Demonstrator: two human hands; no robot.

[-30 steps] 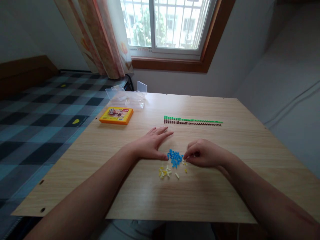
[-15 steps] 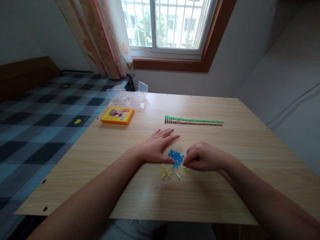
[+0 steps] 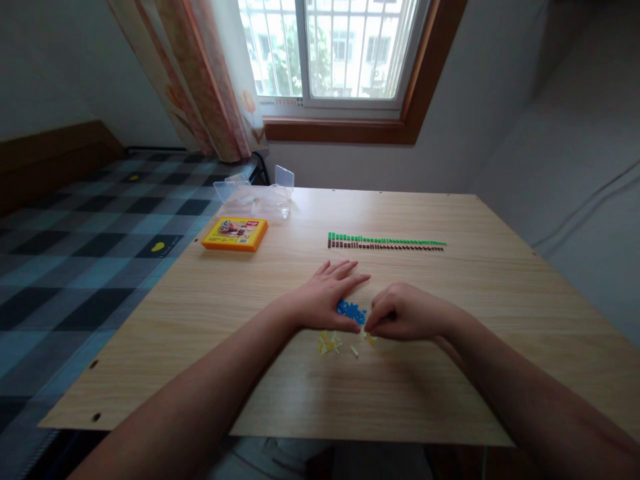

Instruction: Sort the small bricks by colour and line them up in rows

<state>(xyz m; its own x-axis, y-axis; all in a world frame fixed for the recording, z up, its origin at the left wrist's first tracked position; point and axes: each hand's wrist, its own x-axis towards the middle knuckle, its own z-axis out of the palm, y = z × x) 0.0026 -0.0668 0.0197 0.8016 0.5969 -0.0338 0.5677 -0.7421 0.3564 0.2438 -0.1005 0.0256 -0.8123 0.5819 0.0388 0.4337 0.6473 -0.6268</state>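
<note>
Fingers spread, my left hand (image 3: 333, 293) lies low over the table, its thumb stretched along the near side of a small pile of blue building bricks (image 3: 353, 311). Part of that pile is hidden behind the thumb. My right hand (image 3: 407, 312) is closed in a pinch just right of the pile; what its fingertips hold, if anything, does not show. Right below those fingertips lie a few yellow pieces (image 3: 371, 339). Nearer to me are a loose cluster of pale and bright yellow bricks (image 3: 329, 343) and one single cream brick (image 3: 355, 351).
Beyond my hands, green bricks (image 3: 383, 240) and brown bricks (image 3: 383, 247) stand in two long rows. An orange-yellow box (image 3: 235, 234) sits at the left, with clear plastic packaging (image 3: 260, 199) behind it. A bed (image 3: 100, 267) adjoins the wooden table (image 3: 450, 407) on the left.
My left hand has shifted slightly right, its thumb sweeping over the near blue bricks, and the pile looks more compact. My right hand stays nearly in place.
</note>
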